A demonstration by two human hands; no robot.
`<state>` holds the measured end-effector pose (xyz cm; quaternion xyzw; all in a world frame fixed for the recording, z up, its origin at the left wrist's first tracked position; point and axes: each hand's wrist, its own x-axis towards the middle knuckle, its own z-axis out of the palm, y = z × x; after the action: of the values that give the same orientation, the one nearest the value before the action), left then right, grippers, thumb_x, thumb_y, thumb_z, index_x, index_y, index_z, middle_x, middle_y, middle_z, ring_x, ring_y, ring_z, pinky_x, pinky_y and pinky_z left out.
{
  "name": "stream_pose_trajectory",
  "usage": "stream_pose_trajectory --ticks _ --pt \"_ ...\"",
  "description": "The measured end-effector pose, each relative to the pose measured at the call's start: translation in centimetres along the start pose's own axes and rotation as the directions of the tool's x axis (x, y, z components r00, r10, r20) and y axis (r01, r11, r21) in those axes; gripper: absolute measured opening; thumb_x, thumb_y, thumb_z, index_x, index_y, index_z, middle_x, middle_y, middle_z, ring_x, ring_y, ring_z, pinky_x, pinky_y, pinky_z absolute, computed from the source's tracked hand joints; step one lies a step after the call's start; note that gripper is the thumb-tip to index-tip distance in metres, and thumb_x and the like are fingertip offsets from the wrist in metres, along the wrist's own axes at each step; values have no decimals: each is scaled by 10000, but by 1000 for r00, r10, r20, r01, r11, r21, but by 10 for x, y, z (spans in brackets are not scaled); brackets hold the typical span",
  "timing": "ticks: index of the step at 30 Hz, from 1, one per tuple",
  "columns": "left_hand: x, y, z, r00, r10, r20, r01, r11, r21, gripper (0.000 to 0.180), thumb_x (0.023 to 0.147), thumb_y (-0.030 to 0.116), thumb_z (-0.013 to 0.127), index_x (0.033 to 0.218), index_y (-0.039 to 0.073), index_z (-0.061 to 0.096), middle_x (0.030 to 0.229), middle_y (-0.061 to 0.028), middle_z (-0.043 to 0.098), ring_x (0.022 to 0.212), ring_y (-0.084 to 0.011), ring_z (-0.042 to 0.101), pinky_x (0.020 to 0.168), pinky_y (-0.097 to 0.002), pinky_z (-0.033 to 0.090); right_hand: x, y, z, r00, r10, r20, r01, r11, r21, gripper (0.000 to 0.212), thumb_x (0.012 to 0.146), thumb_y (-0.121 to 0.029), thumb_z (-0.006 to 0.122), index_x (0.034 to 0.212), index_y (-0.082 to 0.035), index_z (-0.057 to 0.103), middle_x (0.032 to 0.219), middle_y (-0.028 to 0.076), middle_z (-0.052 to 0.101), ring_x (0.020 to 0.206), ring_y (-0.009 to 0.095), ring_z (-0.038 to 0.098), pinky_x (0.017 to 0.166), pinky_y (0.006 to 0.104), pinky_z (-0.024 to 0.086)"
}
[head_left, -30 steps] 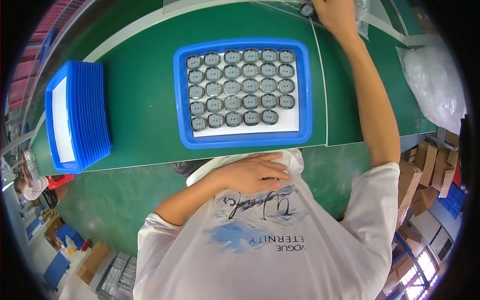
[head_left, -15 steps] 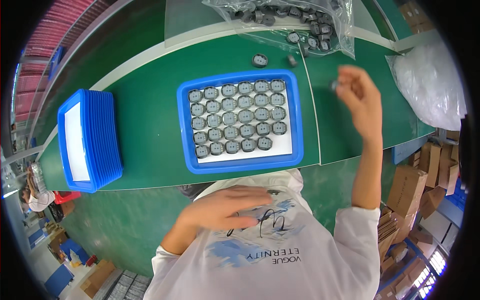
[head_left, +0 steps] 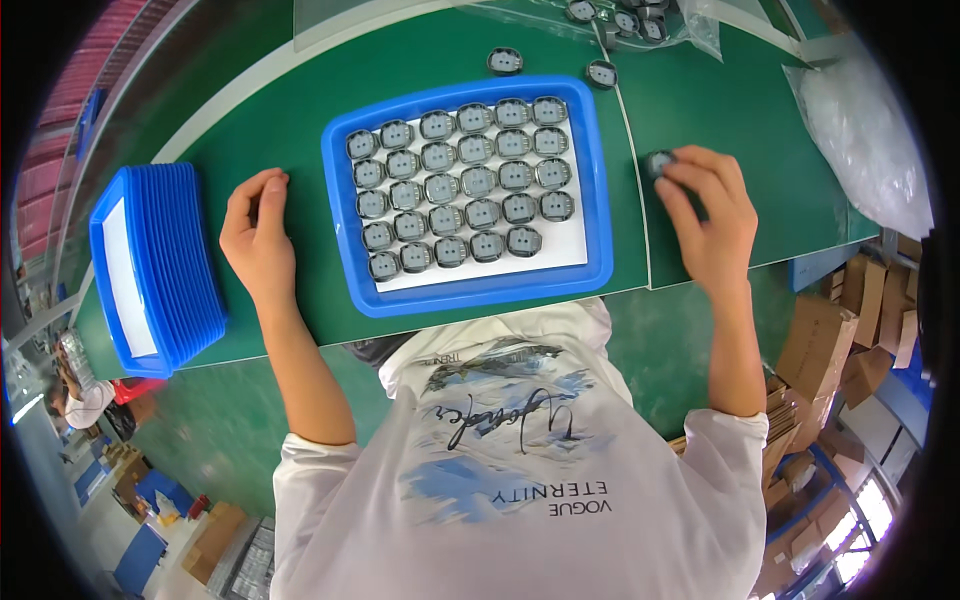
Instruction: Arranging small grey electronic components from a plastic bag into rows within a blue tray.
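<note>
My right hand (head_left: 708, 212) is over the green table to the right of the tray, thumb and fingers pinching a small rounded grey part (head_left: 659, 164) with a dark rim. My left hand (head_left: 258, 238) is between the tray and a stack of blue trays, its fingers curled in, with nothing visible in them. Before me lies a blue tray (head_left: 342, 220) lined with a white sheet (head_left: 562, 250). Similar grey parts (head_left: 482, 213) fill it in rows, and bare sheet shows at the near right corner. Two loose parts, one (head_left: 505, 61) left and one (head_left: 601, 74) right, lie beyond its far edge.
Nested blue trays (head_left: 200, 270) stand at the left. A clear bag (head_left: 700, 28) with several grey parts is at the far side, and a whitish plastic bag (head_left: 865, 165) is at the right. Cardboard boxes (head_left: 820, 345) stand on the floor to the right.
My left hand has gone from over my shirt to the table's left, its fingers now curled. My right hand still holds the part, slightly turned. The scene has shifted upward in view.
</note>
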<state>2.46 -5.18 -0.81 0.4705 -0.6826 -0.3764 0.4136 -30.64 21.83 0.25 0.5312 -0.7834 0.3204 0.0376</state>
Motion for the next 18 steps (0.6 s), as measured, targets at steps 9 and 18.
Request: stream_pose_trajectory --ticks 9,18 --pt "-5 -7 -1 998 42 37 -46 994 103 167 955 114 712 1080 8 747 1044 -60 721 933 -125 649 817 -250 501 -2 -65 5 875 -367 315 311 926 214 173 694 -41 812 834 -62 712 1147 95 589 1122 355 502 925 454 454" --pt "-8 -4 -6 999 20 37 -23 996 91 190 951 97 712 1111 -2 737 1095 -71 725 973 -135 656 856 -252 504 9 -62 1 938 -273 214 229 950 211 233 749 -43 815 972 -48 749 1072 91 640 995 279 582 873 405 490"
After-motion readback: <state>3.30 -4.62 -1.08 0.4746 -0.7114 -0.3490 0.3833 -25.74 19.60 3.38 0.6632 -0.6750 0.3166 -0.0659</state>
